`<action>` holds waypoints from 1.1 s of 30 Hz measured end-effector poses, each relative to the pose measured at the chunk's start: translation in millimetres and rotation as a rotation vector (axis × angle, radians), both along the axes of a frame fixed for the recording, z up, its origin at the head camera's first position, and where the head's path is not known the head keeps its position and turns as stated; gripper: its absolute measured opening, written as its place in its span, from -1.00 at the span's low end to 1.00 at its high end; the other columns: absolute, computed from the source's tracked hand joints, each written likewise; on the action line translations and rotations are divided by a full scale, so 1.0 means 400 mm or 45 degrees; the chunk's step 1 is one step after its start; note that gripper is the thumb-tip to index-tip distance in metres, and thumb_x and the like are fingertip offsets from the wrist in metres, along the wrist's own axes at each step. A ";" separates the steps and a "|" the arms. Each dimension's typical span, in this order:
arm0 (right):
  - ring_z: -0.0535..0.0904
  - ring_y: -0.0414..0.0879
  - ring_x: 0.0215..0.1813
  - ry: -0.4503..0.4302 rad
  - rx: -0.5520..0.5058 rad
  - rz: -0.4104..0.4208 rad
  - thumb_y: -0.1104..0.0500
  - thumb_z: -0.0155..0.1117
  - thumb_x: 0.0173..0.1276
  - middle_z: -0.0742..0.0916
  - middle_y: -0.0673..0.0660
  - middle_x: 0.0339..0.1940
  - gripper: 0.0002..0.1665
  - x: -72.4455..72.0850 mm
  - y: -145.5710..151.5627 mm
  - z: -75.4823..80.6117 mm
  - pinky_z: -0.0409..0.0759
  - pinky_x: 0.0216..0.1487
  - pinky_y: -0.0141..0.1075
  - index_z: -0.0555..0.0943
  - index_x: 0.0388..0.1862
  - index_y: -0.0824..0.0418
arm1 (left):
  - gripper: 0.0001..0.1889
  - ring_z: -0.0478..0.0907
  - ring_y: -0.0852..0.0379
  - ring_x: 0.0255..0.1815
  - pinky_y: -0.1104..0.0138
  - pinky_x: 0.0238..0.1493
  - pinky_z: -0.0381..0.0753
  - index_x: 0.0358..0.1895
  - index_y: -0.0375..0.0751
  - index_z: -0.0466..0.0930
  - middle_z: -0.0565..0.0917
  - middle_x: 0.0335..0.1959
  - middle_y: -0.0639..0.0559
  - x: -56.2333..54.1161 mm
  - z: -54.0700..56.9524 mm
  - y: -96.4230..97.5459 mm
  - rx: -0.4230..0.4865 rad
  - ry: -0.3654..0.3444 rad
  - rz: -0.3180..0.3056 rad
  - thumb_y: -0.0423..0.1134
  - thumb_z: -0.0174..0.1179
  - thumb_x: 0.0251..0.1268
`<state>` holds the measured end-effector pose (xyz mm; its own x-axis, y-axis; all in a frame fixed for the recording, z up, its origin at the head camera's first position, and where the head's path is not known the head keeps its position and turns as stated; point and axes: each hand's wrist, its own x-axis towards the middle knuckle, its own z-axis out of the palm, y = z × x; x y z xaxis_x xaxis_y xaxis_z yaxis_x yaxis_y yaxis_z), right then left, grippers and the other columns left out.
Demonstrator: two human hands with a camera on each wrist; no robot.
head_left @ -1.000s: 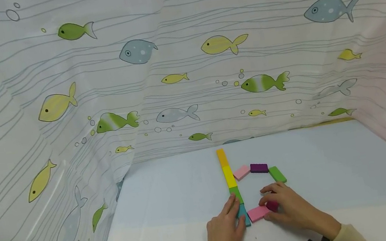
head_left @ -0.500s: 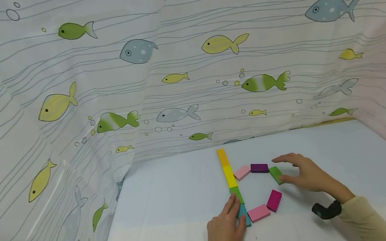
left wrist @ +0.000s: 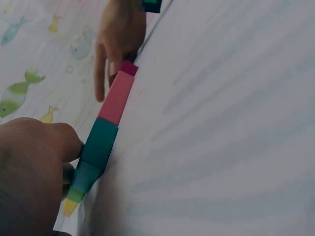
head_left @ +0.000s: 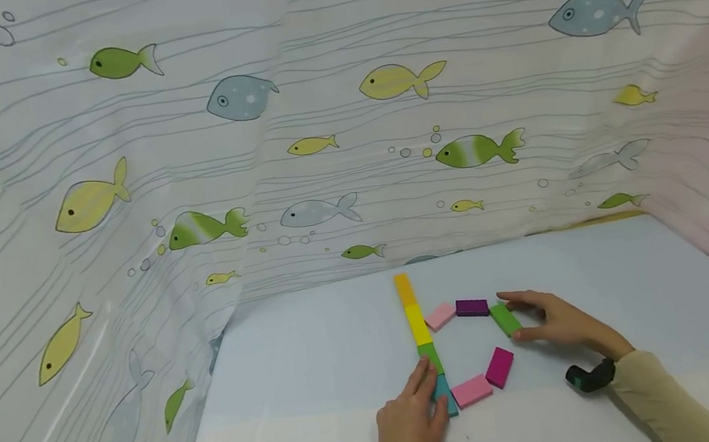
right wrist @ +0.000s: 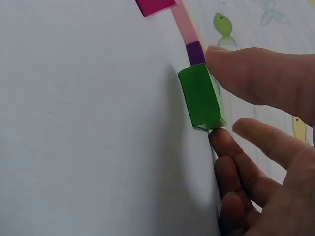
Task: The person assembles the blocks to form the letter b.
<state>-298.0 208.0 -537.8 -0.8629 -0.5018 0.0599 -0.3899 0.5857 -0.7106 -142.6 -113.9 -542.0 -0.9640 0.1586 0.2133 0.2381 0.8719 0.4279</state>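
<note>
My left hand (head_left: 405, 431) rests along the blue block (head_left: 445, 395) and the left green block (head_left: 429, 357), fingers lightly bent. In the left wrist view its thumb (left wrist: 66, 142) touches the side of the blue block (left wrist: 100, 145). My right hand (head_left: 558, 320) pinches the right green block (head_left: 505, 319) by its ends, thumb at the near end and a finger at the far end. That green block (right wrist: 200, 96) is large in the right wrist view. A purple block (head_left: 472, 308) lies just left of it, and a magenta block (head_left: 500, 367) lies below.
Orange (head_left: 404, 290) and yellow (head_left: 419, 324) blocks continue the straight row upward. A light pink block (head_left: 441, 316) and a pink block (head_left: 472, 391) complete a curved line beside it. A fish-patterned curtain (head_left: 348, 176) hangs around the table (head_left: 296, 382).
My right hand has let go of the magenta block, moved up and right, and taken the right green block between thumb and finger. My left hand has stayed in place; the head view shifted slightly.
</note>
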 end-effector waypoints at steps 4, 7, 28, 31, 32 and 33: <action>0.54 -0.01 0.14 0.032 0.073 0.017 0.00 0.63 0.23 0.68 0.02 0.07 -0.02 -0.019 -0.027 0.011 0.58 0.26 0.00 0.45 0.59 0.15 | -0.50 0.11 0.30 -0.81 0.41 -0.69 0.19 0.47 0.01 0.59 0.51 0.55 0.18 0.000 0.002 -0.008 0.004 0.012 0.015 0.01 0.22 0.55; 0.47 -0.05 0.02 0.049 0.094 0.030 0.10 0.64 0.15 0.63 0.01 -0.06 -0.06 -0.028 -0.038 0.020 0.54 0.12 -0.11 0.51 0.52 0.19 | -0.49 0.10 0.29 -0.81 0.41 -0.67 0.18 0.48 0.01 0.58 0.51 0.56 0.17 -0.004 0.004 -0.006 0.016 0.006 0.015 0.01 0.21 0.55; 0.53 -0.13 0.06 -0.083 0.076 0.138 0.00 0.63 0.20 0.72 -0.02 0.05 -0.19 -0.020 -0.001 0.022 0.57 0.12 -0.33 0.60 0.42 0.17 | -0.50 0.11 0.31 -0.79 0.42 -0.68 0.19 0.47 0.00 0.59 0.53 0.54 0.13 0.002 0.005 0.004 0.010 0.007 -0.002 0.00 0.21 0.55; 0.54 -0.15 0.05 -0.091 0.069 0.136 -0.01 0.60 0.25 0.73 -0.02 0.03 -0.23 -0.020 0.002 0.022 0.56 0.09 -0.37 0.61 0.40 0.19 | -0.50 0.10 0.30 -0.80 0.41 -0.68 0.18 0.46 0.00 0.59 0.54 0.53 0.13 0.003 0.006 0.004 0.006 0.029 -0.003 0.00 0.22 0.54; 0.54 -0.15 0.04 -0.089 0.065 0.134 -0.01 0.59 0.26 0.73 -0.02 0.02 -0.25 -0.019 0.002 0.023 0.56 0.08 -0.38 0.62 0.39 0.19 | -0.50 0.10 0.30 -0.80 0.42 -0.68 0.18 0.46 0.00 0.59 0.54 0.54 0.13 0.003 0.007 0.003 0.009 0.027 -0.003 -0.01 0.22 0.54; 0.54 -0.15 0.03 -0.087 0.061 0.128 -0.01 0.59 0.27 0.73 -0.01 0.01 -0.27 -0.018 0.001 0.023 0.56 0.08 -0.38 0.63 0.38 0.19 | -0.50 0.12 0.30 -0.79 0.42 -0.68 0.19 0.45 -0.01 0.60 0.55 0.53 0.13 0.003 0.006 0.004 0.001 0.044 -0.007 -0.01 0.22 0.54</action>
